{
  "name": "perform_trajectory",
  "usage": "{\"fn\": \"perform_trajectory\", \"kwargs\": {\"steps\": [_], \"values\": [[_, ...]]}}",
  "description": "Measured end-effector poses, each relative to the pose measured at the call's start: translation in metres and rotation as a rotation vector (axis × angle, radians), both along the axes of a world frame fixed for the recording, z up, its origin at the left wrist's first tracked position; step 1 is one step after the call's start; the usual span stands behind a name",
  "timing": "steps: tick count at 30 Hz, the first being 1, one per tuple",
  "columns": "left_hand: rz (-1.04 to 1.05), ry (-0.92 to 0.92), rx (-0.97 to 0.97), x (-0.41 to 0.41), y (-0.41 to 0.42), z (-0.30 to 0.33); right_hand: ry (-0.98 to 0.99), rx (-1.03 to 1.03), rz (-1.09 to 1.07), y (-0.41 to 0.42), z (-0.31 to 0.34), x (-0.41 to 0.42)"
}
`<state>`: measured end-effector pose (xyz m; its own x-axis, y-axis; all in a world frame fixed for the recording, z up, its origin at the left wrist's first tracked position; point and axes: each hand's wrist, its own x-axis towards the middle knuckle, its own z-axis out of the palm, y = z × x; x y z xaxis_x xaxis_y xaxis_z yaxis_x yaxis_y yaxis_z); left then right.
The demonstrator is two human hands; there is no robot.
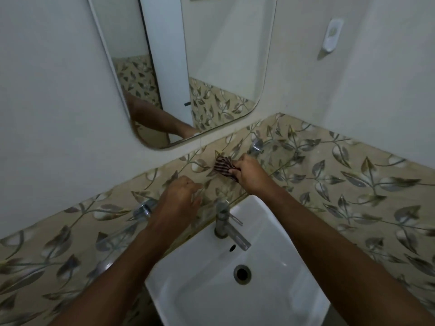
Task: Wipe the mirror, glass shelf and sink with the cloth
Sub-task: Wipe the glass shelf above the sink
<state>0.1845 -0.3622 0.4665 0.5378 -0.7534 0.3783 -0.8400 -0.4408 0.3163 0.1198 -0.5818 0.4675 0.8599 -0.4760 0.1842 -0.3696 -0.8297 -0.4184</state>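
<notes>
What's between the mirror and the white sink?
In the head view, leafy wall tiles fill the stretch between the mirror and sink. Both hands are there too, the right hand holding the striped cloth.

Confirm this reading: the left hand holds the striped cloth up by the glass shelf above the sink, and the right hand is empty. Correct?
Not quite: the hands are swapped. In the head view, the right hand grips the striped cloth up by the glass shelf above the sink, and the left hand holds no cloth.
</notes>
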Motion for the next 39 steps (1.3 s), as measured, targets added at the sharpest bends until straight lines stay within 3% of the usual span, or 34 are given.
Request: {"fn": "perform_trajectory", "kwargs": {"steps": [13,20,25,34,39], "values": [[-0.043,0.062,-0.042,-0.003,-0.07,0.013,-0.04,-0.031,-0.262,-0.083,-0.01,-0.012],[0.039,-0.012,-0.172,0.001,-0.074,0.019,-0.193,-0.116,0.117,0.026,-0.026,-0.015],[-0.013,-0.016,-0.156,0.004,-0.083,0.021,-0.156,-0.041,0.19,0.013,-0.019,-0.016],[-0.127,0.05,-0.109,-0.006,-0.123,0.012,-0.012,-0.145,-0.258,-0.112,-0.009,-0.017],[-0.123,0.071,-0.085,-0.011,-0.131,0.014,0.098,-0.336,-0.354,-0.126,0.004,-0.006]]}}
